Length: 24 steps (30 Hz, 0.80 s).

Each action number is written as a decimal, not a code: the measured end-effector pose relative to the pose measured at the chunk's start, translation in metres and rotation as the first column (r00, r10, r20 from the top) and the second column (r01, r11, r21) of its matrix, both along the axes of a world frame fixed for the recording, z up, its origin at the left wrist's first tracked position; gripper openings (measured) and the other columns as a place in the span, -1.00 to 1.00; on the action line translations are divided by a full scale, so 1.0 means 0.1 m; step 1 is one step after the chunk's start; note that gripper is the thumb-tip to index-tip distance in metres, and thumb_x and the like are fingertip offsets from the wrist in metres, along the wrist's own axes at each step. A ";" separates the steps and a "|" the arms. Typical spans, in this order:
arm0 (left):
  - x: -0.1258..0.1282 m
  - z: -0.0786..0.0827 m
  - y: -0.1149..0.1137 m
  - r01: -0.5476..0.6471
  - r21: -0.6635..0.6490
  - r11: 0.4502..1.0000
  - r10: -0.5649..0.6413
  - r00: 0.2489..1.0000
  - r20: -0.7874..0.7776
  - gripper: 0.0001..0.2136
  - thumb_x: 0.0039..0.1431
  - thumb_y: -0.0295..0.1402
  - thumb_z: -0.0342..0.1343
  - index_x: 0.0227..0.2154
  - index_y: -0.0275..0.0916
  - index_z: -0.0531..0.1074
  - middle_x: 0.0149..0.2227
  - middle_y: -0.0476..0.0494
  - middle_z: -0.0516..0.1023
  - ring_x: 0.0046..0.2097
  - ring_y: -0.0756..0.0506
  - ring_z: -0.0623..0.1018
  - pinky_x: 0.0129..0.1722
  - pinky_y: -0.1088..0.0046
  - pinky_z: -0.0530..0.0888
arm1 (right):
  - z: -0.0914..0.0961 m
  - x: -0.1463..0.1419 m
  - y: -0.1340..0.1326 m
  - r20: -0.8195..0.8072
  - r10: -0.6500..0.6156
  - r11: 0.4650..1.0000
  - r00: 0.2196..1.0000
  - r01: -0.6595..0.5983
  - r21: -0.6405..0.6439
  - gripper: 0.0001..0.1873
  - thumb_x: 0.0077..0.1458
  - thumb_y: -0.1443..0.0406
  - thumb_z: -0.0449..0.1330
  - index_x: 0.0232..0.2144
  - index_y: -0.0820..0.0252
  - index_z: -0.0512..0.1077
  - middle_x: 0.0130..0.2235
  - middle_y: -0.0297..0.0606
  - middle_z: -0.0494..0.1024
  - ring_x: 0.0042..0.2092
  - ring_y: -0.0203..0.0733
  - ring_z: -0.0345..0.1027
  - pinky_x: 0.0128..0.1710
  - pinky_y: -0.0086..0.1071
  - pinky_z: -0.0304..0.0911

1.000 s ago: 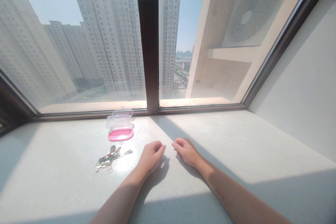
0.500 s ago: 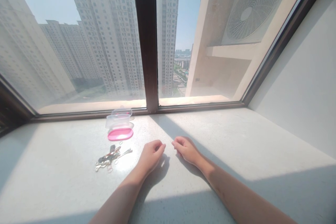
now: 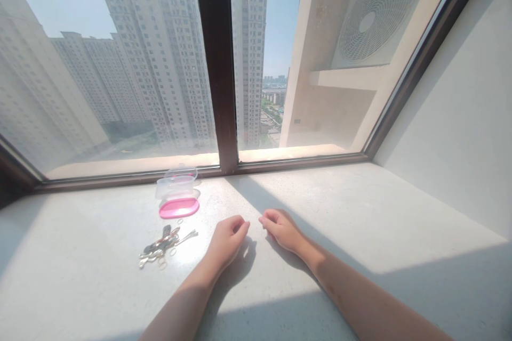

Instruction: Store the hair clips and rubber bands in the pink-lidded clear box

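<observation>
My left hand (image 3: 226, 240) and my right hand (image 3: 280, 228) rest side by side on the pale stone window sill (image 3: 304, 208), fingers loosely curled, knuckles up. Nothing shows inside either hand. To the left of my left hand lies a small heap of metal hair clips and thin rubber bands (image 3: 162, 245). Beyond the heap, near the window frame, stands a clear plastic box (image 3: 175, 186) with its pink lid (image 3: 179, 208) lying in front of it.
A dark window frame (image 3: 214, 64) runs up the middle, with glass panes on both sides. A white wall (image 3: 456, 117) bounds the sill on the right. High-rise blocks and an outdoor fan unit (image 3: 374, 16) show outside.
The view has drifted slightly to the right, so everything sits a little further left. Both hands stay in the same curled pose on the sill.
</observation>
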<state>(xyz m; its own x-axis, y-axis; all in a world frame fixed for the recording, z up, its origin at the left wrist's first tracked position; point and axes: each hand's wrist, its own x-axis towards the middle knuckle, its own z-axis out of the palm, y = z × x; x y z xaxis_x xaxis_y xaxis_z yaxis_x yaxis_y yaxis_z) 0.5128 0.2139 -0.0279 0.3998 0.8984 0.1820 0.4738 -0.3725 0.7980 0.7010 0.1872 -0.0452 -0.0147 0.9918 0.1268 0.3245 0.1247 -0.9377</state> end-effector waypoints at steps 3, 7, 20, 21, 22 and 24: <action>0.00 -0.01 0.00 0.001 0.002 1.000 -0.001 1.000 0.000 -0.68 0.20 -0.22 -0.01 -0.62 -0.24 0.29 -0.63 0.03 0.35 -0.51 -0.01 0.32 -0.45 0.48 0.21 | -0.01 0.00 0.00 -0.006 0.004 1.000 1.000 -0.004 0.001 -0.67 0.15 0.19 0.11 -0.61 0.19 0.27 -0.68 -0.44 0.26 -0.62 -0.39 0.11 -0.55 -0.49 0.09; -0.01 -0.02 0.00 0.001 0.000 1.000 -0.001 1.000 0.000 -0.68 0.20 -0.22 -0.01 -0.62 -0.23 0.29 -0.64 0.03 0.34 -0.52 -0.01 0.32 -0.46 0.48 0.21 | 0.01 -0.01 -0.01 -0.009 0.002 1.000 1.000 -0.002 -0.004 -0.67 0.14 0.19 0.11 -0.62 0.19 0.26 -0.68 -0.44 0.25 -0.62 -0.39 0.10 -0.56 -0.49 0.10; -0.01 -0.01 0.00 0.003 -0.004 1.000 -0.003 1.000 -0.005 -0.68 0.20 -0.21 -0.02 -0.62 -0.23 0.29 -0.64 0.04 0.35 -0.52 -0.01 0.33 -0.46 0.49 0.23 | 0.04 -0.02 -0.01 -0.021 -0.004 1.000 1.000 0.004 -0.004 -0.66 0.13 0.19 0.12 -0.62 0.19 0.27 -0.69 -0.44 0.25 -0.62 -0.39 0.09 -0.56 -0.50 0.12; -0.02 -0.01 0.00 0.003 -0.004 1.000 -0.003 1.000 -0.006 -0.68 0.20 -0.21 -0.02 -0.62 -0.23 0.29 -0.64 0.04 0.35 -0.52 -0.01 0.34 -0.46 0.49 0.23 | 0.04 -0.02 -0.01 -0.023 -0.006 1.000 1.000 0.006 -0.002 -0.66 0.13 0.19 0.12 -0.63 0.19 0.27 -0.69 -0.44 0.25 -0.62 -0.39 0.09 -0.56 -0.50 0.12; -0.02 -0.01 0.00 0.004 -0.004 1.000 -0.004 1.000 -0.007 -0.68 0.20 -0.21 -0.02 -0.62 -0.23 0.29 -0.64 0.04 0.35 -0.52 -0.01 0.34 -0.46 0.49 0.23 | 0.04 -0.02 -0.01 -0.024 -0.007 1.000 1.000 0.007 -0.001 -0.66 0.13 0.19 0.12 -0.63 0.19 0.26 -0.69 -0.44 0.24 -0.62 -0.39 0.09 -0.56 -0.50 0.12; -0.01 -0.01 0.00 0.004 -0.005 1.000 -0.004 1.000 -0.009 -0.68 0.21 -0.21 -0.02 -0.61 -0.23 0.29 -0.64 0.04 0.36 -0.52 -0.01 0.34 -0.46 0.49 0.23 | 0.04 -0.02 -0.01 -0.028 -0.005 1.000 1.000 0.005 0.004 -0.65 0.13 0.19 0.13 -0.63 0.19 0.27 -0.69 -0.44 0.24 -0.62 -0.39 0.08 -0.56 -0.50 0.12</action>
<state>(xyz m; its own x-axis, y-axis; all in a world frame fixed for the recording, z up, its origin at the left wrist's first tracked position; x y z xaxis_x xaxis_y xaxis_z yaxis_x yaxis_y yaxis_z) 0.5113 0.2136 -0.0289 0.4049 0.8976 0.1741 0.4799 -0.3707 0.7952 0.6986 0.1862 -0.0416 -0.0059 0.9914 0.1310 0.2989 0.1268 -0.9458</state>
